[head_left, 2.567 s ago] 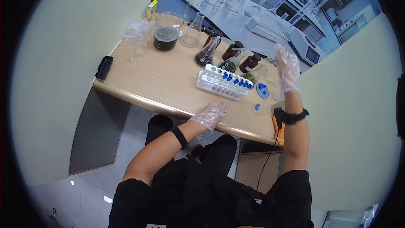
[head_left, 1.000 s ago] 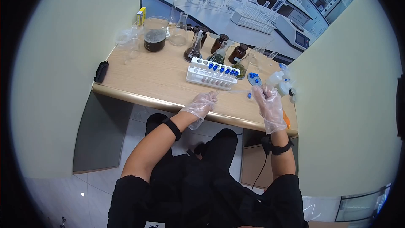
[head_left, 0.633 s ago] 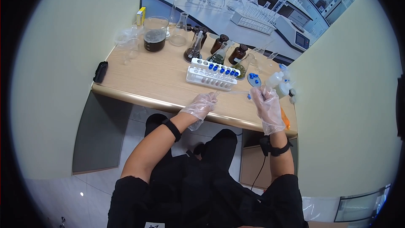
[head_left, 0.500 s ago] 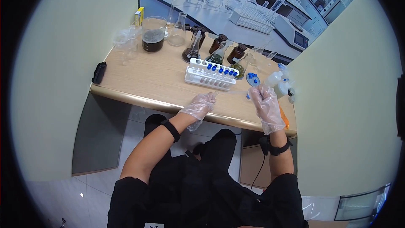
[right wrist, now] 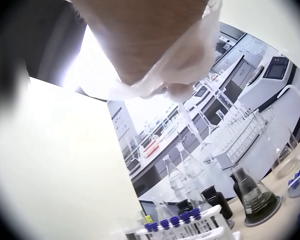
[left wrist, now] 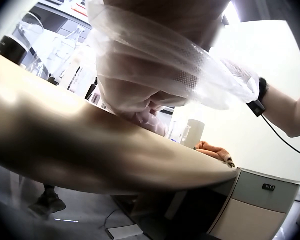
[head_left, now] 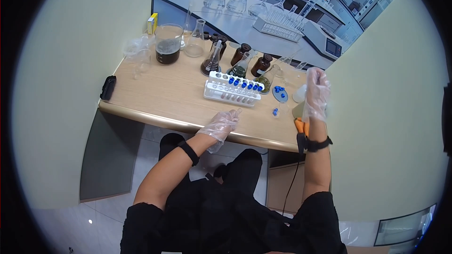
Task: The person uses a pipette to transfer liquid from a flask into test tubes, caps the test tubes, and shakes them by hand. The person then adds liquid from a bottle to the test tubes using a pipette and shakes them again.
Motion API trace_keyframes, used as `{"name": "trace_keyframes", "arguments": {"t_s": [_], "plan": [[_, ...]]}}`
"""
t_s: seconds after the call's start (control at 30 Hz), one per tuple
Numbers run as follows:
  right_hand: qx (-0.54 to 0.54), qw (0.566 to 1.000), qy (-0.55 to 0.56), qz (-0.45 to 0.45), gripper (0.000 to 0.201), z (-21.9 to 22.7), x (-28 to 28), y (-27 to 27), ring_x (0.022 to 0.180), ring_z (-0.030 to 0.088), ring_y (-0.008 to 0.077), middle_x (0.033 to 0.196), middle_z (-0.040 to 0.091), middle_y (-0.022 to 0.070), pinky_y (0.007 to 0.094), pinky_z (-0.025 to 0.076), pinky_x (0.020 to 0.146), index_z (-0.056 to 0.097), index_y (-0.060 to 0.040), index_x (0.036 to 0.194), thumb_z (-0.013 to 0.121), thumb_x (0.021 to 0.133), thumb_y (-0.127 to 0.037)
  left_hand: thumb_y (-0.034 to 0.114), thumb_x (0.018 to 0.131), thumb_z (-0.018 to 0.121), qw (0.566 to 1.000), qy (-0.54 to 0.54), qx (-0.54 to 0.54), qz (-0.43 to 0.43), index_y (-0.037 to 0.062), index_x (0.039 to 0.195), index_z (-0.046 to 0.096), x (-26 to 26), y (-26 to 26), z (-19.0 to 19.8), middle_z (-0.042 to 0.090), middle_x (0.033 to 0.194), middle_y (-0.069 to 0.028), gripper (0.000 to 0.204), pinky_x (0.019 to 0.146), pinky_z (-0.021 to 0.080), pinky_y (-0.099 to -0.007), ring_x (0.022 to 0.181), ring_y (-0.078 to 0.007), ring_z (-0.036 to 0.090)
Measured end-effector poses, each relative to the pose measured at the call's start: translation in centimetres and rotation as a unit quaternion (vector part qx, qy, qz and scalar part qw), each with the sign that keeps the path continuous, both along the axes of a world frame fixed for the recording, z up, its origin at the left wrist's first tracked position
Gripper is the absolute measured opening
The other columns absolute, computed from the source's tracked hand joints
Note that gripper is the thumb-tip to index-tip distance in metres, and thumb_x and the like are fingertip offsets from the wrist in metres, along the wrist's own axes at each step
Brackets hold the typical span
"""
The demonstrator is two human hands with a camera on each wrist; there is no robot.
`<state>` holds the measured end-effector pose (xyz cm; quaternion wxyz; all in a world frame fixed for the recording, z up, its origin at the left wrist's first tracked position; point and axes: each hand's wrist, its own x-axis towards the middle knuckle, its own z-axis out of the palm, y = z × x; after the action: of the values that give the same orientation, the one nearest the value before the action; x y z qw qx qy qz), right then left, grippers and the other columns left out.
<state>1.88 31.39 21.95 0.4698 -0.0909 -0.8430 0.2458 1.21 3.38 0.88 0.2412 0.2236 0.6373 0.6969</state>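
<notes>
My left hand [head_left: 222,124], in a clear plastic glove, rests near the table's front edge and holds a small clear test tube [head_left: 239,111], its open end just past the fingertips. My gloved right hand [head_left: 318,95] is raised at the right side with its fingers curled together. A thin pale dropper [right wrist: 188,117] shows below those fingers in the right wrist view; the rest of it is hidden. Between the hands and further back stands a white tube rack [head_left: 233,89] with several blue-capped tubes. A blue cap [head_left: 275,111] lies to its right.
A blue dish [head_left: 280,95] carries several blue caps. Behind the rack stand conical flasks [head_left: 210,63] with dark contents and brown bottles [head_left: 261,66]. A beaker [head_left: 168,47] of dark liquid is at the back left. An orange cloth-like item [head_left: 300,125] lies at the right edge.
My right hand, earlier low beside the dish with the dropper pointing at the left hand's tube, has moved up and right, away from it. The left hand stays near the table edge.
</notes>
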Motion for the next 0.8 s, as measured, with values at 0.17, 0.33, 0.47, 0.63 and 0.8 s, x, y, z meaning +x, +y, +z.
{"name": "trace_keyframes", "arguments": {"t_s": [0.17,0.33,0.47,0.63,0.8], "plan": [[0.085,0.988,-0.12,-0.054,0.043,-1.0,-6.5,3.3,0.087,0.071,0.0292,0.1,0.075,0.0153,0.0407,0.055,0.081,0.071,-0.0056,0.123,0.07,0.096,-0.04,0.019,0.106,0.06,0.999,0.017,0.045,0.022,0.0081,0.097,0.062,-0.7,1.0,-2.9,0.049,0.08,0.0054,0.014,0.065,0.042,-0.0264,0.069,-0.008,0.047],[-0.066,0.985,-0.156,0.033,0.065,-2.8,-7.3,2.1,0.083,0.068,0.0173,0.098,0.073,0.0068,0.0347,0.055,0.078,0.064,-0.0033,0.14,0.074,0.091,-0.046,0.033,0.11,0.058,0.999,-0.013,0.038,0.037,0.0116,0.087,0.059,-0.3,1.1,-2.1,0.049,0.076,0.0043,0.031,0.064,0.042,-0.0289,0.066,-0.0104,0.049],[-0.039,0.985,-0.16,0.045,0.043,-4.5,-4.0,2.4,0.081,0.07,0.0197,0.088,0.073,0.0144,0.0357,0.056,0.078,0.075,-0.0021,0.113,0.073,0.092,-0.039,0.035,0.111,0.056,0.999,0.001,0.026,0.035,0.0115,0.083,0.057,-0.6,1.1,-2.0,0.05,0.076,0.0033,0.036,0.065,0.043,-0.0296,0.066,-0.0109,0.049],[0.013,0.951,-0.307,-0.014,0.038,-7.1,2.1,1.0,0.09,0.073,0.0405,0.089,0.073,0.0283,0.0467,0.057,0.086,0.074,-0.0014,0.079,0.059,0.096,-0.031,0.032,0.11,0.06,0.998,0.021,0.04,0.034,0.0137,0.084,0.057,-1.3,1.7,-4.3,0.051,0.077,0.0047,0.032,0.067,0.046,-0.0277,0.069,-0.0095,0.051],[0.1,0.89,-0.445,-0.016,0.033,-11.4,2.9,1.8,0.107,0.069,0.0455,0.109,0.072,0.0279,0.0514,0.054,0.097,0.075,-0.0035,0.102,0.05,0.099,-0.025,0.027,0.114,0.05,0.988,-0.128,0.087,0.018,0.0099,0.097,0.06,-0.9,1.2,-3.2,0.051,0.084,0.0058,0.026,0.07,0.046,-0.0272,0.075,-0.0077,0.049]]}}
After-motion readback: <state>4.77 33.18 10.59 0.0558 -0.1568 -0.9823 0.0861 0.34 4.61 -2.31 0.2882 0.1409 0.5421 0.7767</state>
